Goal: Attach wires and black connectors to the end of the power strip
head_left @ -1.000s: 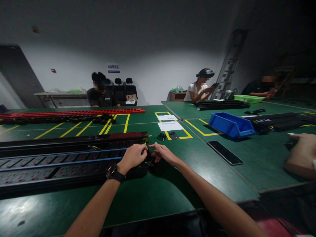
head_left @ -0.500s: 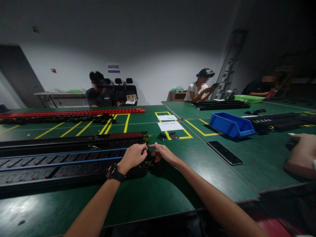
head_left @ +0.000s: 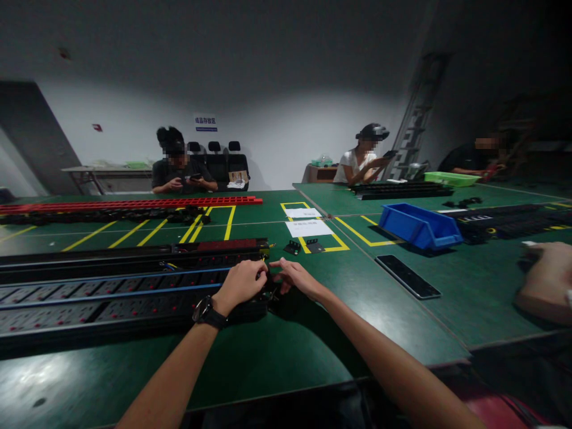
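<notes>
Long black socket strips (head_left: 134, 305) with red dots and blue lines lie on the green table at the left. My left hand (head_left: 243, 280), with a black watch on the wrist, rests on their right end. Its fingers are curled together at the strip end, and what they grip is too small to make out. My right hand (head_left: 292, 277) is just beside it, fingers apart and index finger stretched toward the strip end. Dark parts and thin wires show between and below the hands. Two small black brackets (head_left: 314, 245) lie beyond them.
A blue bin (head_left: 417, 226) and a phone (head_left: 407, 276) are at the right, with another person's hand (head_left: 547, 280) at the edge. Red rails (head_left: 134, 204), paper sheets (head_left: 307, 228) and a green tray (head_left: 451, 179) lie farther back. Three people sit beyond the table.
The person at the back left has raised the head and both hands, and a phone now shows there. My hands have hardly moved.
</notes>
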A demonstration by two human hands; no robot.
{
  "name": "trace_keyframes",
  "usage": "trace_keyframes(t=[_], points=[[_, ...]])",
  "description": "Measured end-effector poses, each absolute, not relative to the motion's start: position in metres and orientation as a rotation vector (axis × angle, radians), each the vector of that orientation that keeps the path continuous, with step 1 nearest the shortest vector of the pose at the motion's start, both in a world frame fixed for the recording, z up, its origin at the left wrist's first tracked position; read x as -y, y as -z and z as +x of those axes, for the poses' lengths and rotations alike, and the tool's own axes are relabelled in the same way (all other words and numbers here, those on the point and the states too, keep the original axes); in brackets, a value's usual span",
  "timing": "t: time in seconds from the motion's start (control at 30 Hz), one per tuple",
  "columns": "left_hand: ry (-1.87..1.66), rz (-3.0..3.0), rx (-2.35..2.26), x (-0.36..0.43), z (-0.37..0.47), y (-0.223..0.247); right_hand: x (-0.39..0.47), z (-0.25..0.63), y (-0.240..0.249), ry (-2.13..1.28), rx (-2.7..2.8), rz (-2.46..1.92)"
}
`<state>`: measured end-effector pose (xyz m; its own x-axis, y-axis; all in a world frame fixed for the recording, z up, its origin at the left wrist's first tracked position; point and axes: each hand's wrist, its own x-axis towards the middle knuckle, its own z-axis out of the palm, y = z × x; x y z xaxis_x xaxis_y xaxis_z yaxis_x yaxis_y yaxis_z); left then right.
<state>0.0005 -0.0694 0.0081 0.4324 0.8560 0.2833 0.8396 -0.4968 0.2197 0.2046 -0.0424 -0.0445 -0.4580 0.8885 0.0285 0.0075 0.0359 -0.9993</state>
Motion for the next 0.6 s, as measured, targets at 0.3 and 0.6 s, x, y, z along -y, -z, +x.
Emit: trace_keyframes(t=[0.3, 0.6], points=[[-0.578, 2.622, -1.546, 0.0703, 0.0006, -0.0089, 0.0423, 0.2051, 0.0457, -1.511, 1.577, -0.922], [-0.596, 2.635, -1.545, 0.0695, 0.0004, -0.0076, 0.0431, 0.2056, 0.0435, -1.514, 1.582, -0.924]])
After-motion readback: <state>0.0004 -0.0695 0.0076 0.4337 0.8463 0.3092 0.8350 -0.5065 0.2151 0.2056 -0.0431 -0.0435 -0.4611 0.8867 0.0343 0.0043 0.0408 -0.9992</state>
